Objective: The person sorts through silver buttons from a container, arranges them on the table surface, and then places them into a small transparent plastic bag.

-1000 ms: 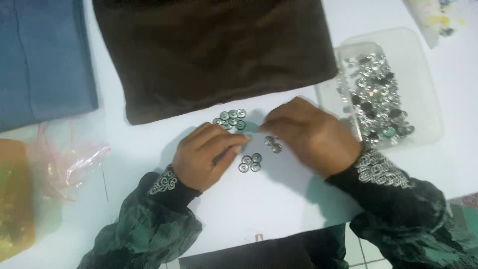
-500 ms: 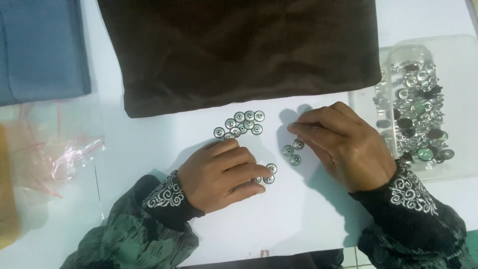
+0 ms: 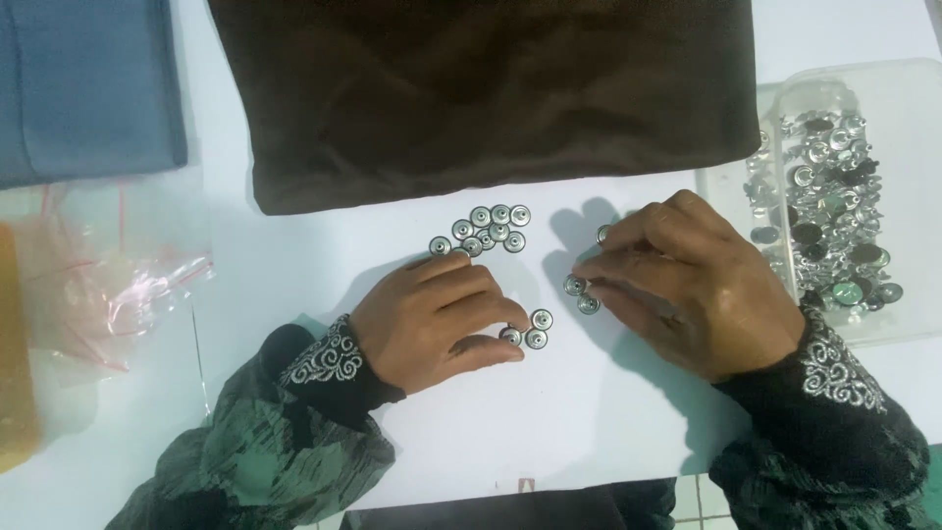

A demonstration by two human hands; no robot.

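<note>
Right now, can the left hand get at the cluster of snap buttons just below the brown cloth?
Probably yes. The left hand lies flat on the table with the cluster just beyond its fingertips, and nothing lies between them. The brown cloth ends short of the buttons.

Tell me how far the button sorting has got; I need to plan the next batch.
Done: a cluster of metal buttons lies grouped below the brown cloth. In hand: the left hand touches a trio, and the right hand fingers a few more. Left: the clear tray holds many unsorted pieces, so most seems ahead.
</note>
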